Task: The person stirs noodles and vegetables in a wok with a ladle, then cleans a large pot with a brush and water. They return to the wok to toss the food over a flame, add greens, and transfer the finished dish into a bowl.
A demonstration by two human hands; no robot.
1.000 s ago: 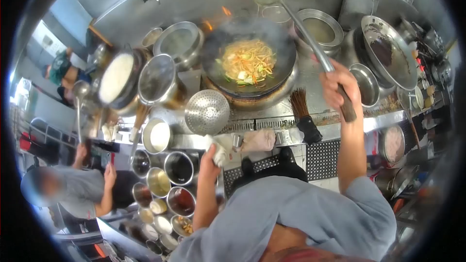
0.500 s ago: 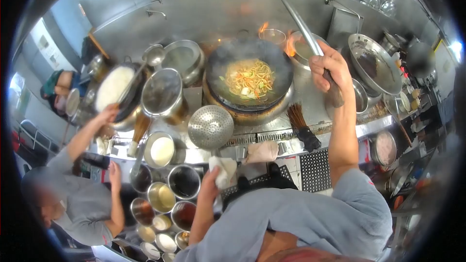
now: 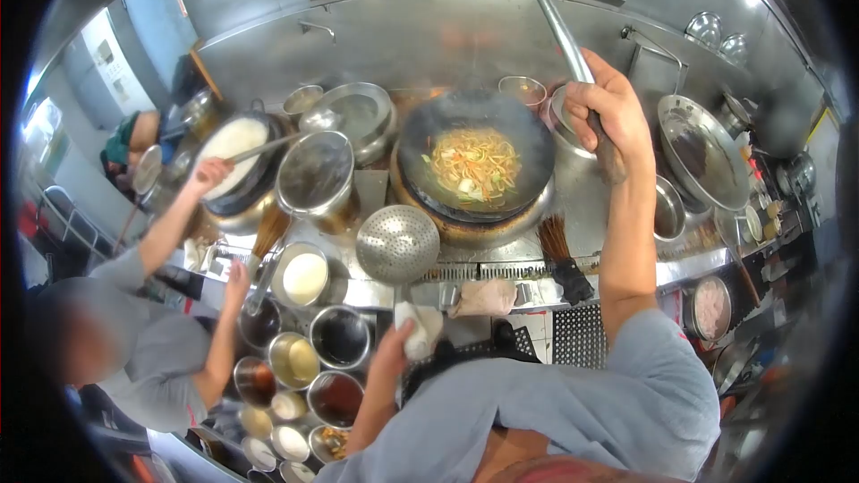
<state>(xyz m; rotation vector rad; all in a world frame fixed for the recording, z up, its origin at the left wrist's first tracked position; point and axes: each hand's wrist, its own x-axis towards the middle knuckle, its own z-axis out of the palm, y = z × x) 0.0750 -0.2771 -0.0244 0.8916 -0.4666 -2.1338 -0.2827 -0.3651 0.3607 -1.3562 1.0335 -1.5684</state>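
Observation:
A long ladle [image 3: 557,25] is gripped near its wooden end by my right hand [image 3: 610,112], raised at the right of the wok; its bowl is mostly cut off by the top edge. Noodles with vegetables [image 3: 472,164] lie in the dark wok [image 3: 528,139] on the burner. My left hand [image 3: 391,351] is closed on a white cloth [image 3: 417,329], wrapped at the lower end of the handle of a perforated strainer [image 3: 397,244]. The strainer's round bowl is left of the wok, above the counter edge.
At the left a co-worker [image 3: 170,340] holds another ladle [image 3: 322,119] by a wok of white contents [image 3: 238,148]. Several sauce containers [image 3: 340,337] stand at lower left. A bamboo brush [image 3: 557,241], folded cloth [image 3: 483,298] and large tilted pan [image 3: 707,156] are nearby.
The view has shifted, so the stove sits lower and further right. My ladle's bowl has mostly left the top of the view. Flames behind the wok no longer show. The co-worker's ladle has moved right.

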